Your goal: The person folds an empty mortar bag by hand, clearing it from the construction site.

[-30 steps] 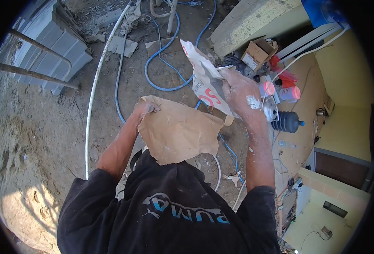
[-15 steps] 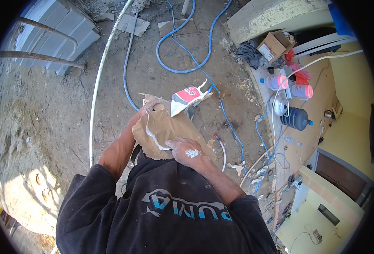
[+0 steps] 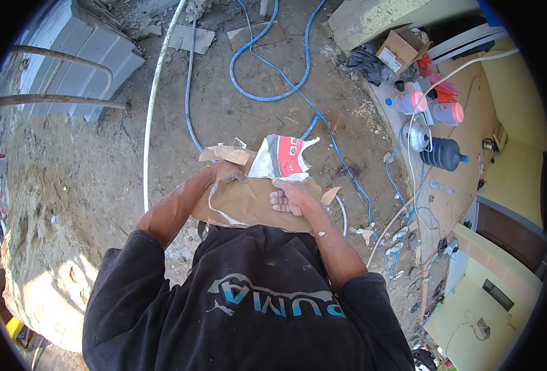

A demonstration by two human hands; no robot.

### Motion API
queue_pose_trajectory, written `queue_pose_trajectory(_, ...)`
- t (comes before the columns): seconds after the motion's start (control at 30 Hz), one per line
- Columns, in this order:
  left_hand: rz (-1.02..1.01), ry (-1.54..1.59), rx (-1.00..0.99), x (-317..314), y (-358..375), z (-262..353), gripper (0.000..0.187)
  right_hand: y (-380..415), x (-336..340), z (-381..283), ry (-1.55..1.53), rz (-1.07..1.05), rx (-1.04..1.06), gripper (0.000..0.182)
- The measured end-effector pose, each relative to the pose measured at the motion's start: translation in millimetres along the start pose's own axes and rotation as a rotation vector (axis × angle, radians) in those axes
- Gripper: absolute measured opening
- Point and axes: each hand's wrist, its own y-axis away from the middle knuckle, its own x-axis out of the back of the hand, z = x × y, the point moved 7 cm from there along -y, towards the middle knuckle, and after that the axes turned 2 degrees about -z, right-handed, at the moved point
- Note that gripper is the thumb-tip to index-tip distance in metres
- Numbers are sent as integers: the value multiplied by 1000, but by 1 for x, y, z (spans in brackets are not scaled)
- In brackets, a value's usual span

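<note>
I hold a torn brown paper sack [image 3: 249,204] folded against my chest. A white, grey and red printed flap of it [image 3: 284,157] sticks up at the far edge. My left hand [image 3: 224,171] grips the sack's upper left corner, fingers curled over the paper. My right hand [image 3: 289,196] holds the sack at its upper right, palm turned up and smeared with white dust, fingers hooked over the fold. My black sweatshirt [image 3: 249,309] fills the bottom of the view.
Bare dirt ground lies below. A blue hose [image 3: 267,93] loops across it, beside a white pipe [image 3: 153,111]. Grey blocks and rusty bars [image 3: 69,68] stand at upper left. A cardboard box [image 3: 400,52], pink-capped jars [image 3: 437,108] and a dark water bottle [image 3: 443,154] sit at right.
The sack was held spread open, right hand high on the printed part. Both hands have since folded it down and drawn it close to my chest, the right hand turning palm up.
</note>
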Motion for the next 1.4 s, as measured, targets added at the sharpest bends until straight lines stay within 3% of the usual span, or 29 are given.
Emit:
queue_pose_trajectory(0.03,-15,59,-88,0,-4,1,44,-5,6,-4,-127,36,15,48)
queue_pose_trajectory(0.13,60,12,-190,6,-1,7,46,22,-17,-58,-75,219,328,58)
queue_pose_trajectory(0.23,120,5,-346,10,6,25,52,16,-61,-105,435,18,938,70)
queue_pose_trajectory(0.33,37,-105,-420,9,8,33,57,16,-103,-118,890,-101,1056,67)
queue_pose_trajectory(0.43,-40,79,-408,6,8,37,62,11,-113,-120,1041,-161,983,52)
queue_pose_trajectory(0.47,-62,143,-401,6,9,39,64,13,-105,-131,957,-157,908,53)
queue_pose_trajectory(0.5,69,-27,-385,16,14,45,78,21,-92,-146,873,-155,835,53)
queue_pose_trajectory(0.53,107,3,-395,22,20,51,85,27,-77,-160,789,-155,763,54)
queue_pose_trajectory(0.6,184,60,-414,32,31,62,100,46,-22,-197,559,201,895,56)
queue_pose_trajectory(0.67,233,67,-444,44,47,82,108,78,26,-227,824,540,990,60)
queue_pose_trajectory(0.77,234,2,-477,63,68,122,108,102,62,-250,1004,600,929,59)
queue_pose_trajectory(0.87,226,-80,-456,80,63,144,109,122,61,-265,870,374,847,56)
queue_pose_trajectory(1.03,245,-110,-537,91,68,188,110,121,84,-287,886,473,897,39)
queue_pose_trajectory(1.17,210,156,-590,92,67,231,106,122,114,-310,886,541,893,33)
queue_pose_trajectory(1.27,263,275,-531,101,47,260,100,121,140,-336,815,484,925,32)
queue_pose_trajectory(1.4,317,215,-560,129,28,312,96,117,176,-382,710,377,904,52)
